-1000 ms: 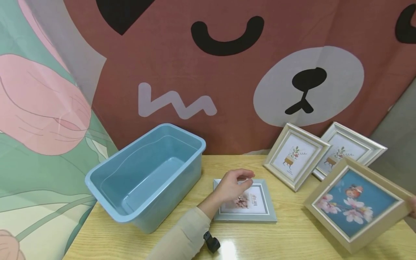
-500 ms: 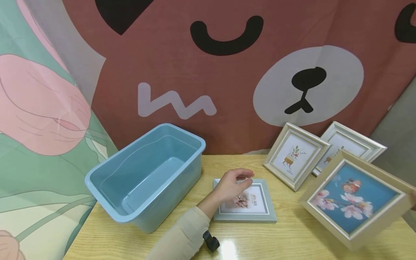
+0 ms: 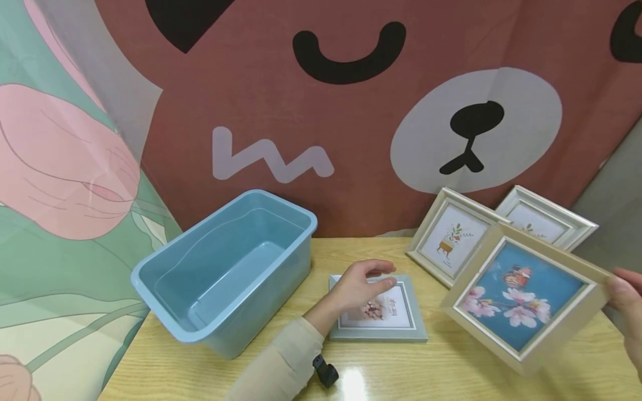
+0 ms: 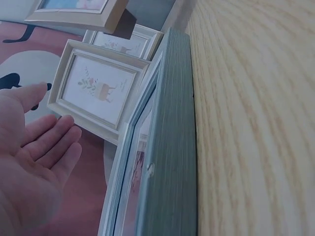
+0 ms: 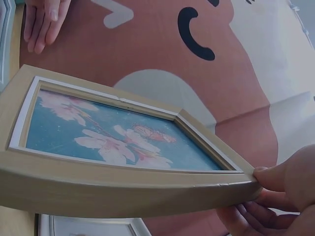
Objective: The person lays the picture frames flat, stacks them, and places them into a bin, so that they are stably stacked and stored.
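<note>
A tan picture frame (image 3: 524, 301) with a bird and pink blossoms on blue is held tilted above the table. At its right corner my right hand (image 3: 627, 301) pinches it, thumb on the front and fingers beneath, as the right wrist view shows. Flat on the table lies a grey-blue picture frame (image 3: 377, 332) with a blossom print. Over that frame is my left hand (image 3: 357, 285), its fingers loosely bent and holding nothing. The left wrist view shows the left palm (image 4: 34, 172) apart from the grey-blue frame's edge (image 4: 170, 147).
A blue plastic tub (image 3: 225, 273) stands at the left of the wooden table (image 3: 401, 367). Two pale frames, a champagne one (image 3: 451, 234) and a silver one (image 3: 546, 217), lean near the cartoon bear backdrop (image 3: 351, 122) at the back right.
My right hand has carried the tan frame leftward and slightly up, so it now overlaps the champagne frame in the head view. The left hand has stayed almost still.
</note>
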{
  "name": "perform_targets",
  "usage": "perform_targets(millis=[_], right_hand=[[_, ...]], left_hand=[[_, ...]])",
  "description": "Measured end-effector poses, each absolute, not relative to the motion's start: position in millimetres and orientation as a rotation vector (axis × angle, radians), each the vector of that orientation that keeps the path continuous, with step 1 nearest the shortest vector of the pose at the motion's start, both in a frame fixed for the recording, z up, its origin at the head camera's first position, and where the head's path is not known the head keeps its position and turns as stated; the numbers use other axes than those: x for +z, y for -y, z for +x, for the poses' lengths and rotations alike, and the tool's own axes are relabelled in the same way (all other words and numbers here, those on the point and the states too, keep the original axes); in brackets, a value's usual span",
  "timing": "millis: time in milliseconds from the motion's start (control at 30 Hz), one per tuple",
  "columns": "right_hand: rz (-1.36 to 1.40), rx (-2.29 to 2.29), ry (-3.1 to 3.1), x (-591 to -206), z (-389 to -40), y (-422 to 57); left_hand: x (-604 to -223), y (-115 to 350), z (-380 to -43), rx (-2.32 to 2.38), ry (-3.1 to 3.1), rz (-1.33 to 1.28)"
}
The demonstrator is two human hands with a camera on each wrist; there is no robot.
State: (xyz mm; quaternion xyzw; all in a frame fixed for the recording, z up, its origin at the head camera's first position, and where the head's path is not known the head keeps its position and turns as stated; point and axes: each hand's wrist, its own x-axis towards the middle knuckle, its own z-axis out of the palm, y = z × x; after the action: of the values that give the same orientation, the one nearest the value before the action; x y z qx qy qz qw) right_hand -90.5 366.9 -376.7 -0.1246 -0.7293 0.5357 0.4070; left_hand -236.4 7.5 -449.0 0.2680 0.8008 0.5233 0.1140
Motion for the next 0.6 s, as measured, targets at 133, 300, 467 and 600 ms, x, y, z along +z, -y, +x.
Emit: perform_targets(millis=[133,300,467,600], right_hand=[[-0.36,1.26,1.876,-371.5,-90.9,-355.2],[-0.3,1.28,1.816,-365.0,-95.1,-345.5],[-0.151,1.489,1.636,-361.0,-103.6,-337.7],[-0.009,1.711,1.438,-359.9,-109.0,-332.4]], left_hand=[[-448.1,-6.6,-235.7,1.529,-2.339,0.815],[-447.8,-5.8,-236.3,1.525,-2.32,0.83],[-447.4,-5.7,-237.6,1.475,-2.301,0.877],[-448.2,-5.2,-237.7,1.439,-2.289,0.904]])
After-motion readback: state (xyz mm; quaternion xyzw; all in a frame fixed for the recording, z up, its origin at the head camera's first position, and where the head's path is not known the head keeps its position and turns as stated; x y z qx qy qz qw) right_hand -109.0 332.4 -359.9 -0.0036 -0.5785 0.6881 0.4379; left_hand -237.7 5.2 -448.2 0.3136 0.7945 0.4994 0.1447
